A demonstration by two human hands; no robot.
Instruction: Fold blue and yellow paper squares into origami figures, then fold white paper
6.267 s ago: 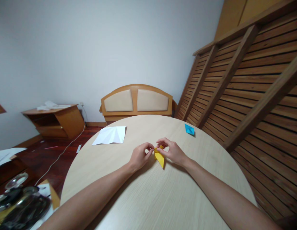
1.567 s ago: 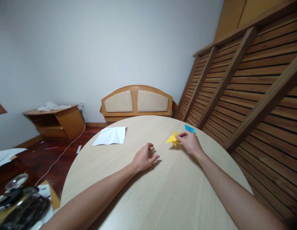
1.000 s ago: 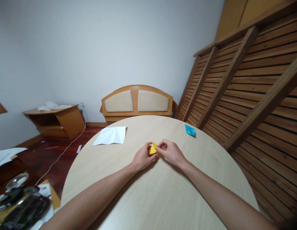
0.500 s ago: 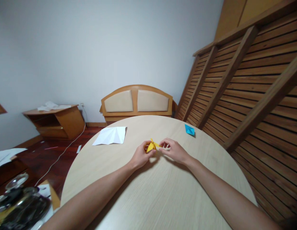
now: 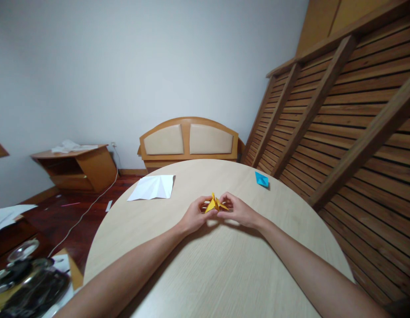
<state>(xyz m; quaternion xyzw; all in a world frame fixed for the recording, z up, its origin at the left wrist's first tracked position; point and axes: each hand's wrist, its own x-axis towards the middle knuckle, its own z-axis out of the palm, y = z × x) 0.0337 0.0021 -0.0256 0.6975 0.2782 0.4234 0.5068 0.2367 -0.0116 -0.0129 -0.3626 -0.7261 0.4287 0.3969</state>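
Pinching a small, sharply creased yellow paper figure (image 5: 215,205) between them, the left hand (image 5: 194,216) and right hand (image 5: 238,211) hold it just above the pale wood-grain round table (image 5: 224,274). A creased white sheet (image 5: 152,187) and a blue folded paper (image 5: 261,179) lie farther off.

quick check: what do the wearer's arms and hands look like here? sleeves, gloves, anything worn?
Both forearms are bare up to the frame edge: no sleeves in view. The left hand and right hand wear no gloves, and no watch, bracelet or ring shows. No markings or cables on either arm. Fingernails are too small to judge.
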